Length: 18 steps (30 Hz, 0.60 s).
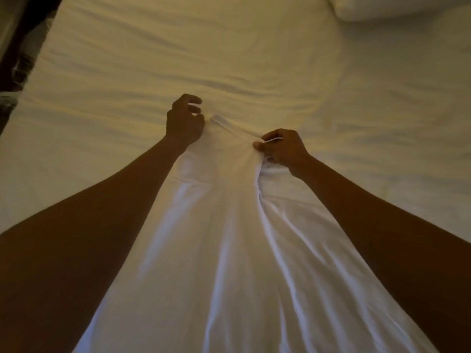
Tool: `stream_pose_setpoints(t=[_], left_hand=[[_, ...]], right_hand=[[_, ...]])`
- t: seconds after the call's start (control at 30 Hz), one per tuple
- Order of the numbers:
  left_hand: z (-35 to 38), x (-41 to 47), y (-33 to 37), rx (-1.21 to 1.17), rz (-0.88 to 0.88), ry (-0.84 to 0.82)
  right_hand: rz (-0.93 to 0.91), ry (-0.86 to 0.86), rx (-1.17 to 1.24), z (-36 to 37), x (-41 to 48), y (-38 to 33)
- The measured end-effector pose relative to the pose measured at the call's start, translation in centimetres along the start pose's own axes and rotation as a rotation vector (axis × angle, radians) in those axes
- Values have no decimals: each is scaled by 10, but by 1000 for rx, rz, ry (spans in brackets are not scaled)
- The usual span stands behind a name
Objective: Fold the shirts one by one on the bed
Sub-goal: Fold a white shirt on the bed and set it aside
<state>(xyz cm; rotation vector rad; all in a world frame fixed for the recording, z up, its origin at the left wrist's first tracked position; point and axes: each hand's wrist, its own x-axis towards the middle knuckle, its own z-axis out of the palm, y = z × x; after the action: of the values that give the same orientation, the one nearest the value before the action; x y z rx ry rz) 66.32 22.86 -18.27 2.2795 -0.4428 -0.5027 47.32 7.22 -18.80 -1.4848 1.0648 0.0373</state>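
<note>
A white shirt (229,238) stretches from the bottom of the head view up to the middle of the bed (153,59), its fabric creased lengthwise. My left hand (184,121) pinches the shirt's far edge at its left corner, fingers curled. My right hand (283,146) grips the same far edge at the right, thumb and fingers closed on a bunched fold. Both forearms run along the sides of the shirt and hide its outer edges.
The bed is covered by a wrinkled cream sheet. A white pillow (397,6) lies at the top right corner. The bed's left edge (30,72) borders dark, blurred objects at the far left.
</note>
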Motion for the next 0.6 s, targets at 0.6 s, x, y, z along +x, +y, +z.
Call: stream_pose_setpoints(t=[0.6], left_hand=[[34, -32, 59, 1105, 382, -526]], right_hand=[[-207, -136, -994, -154, -116, 116]])
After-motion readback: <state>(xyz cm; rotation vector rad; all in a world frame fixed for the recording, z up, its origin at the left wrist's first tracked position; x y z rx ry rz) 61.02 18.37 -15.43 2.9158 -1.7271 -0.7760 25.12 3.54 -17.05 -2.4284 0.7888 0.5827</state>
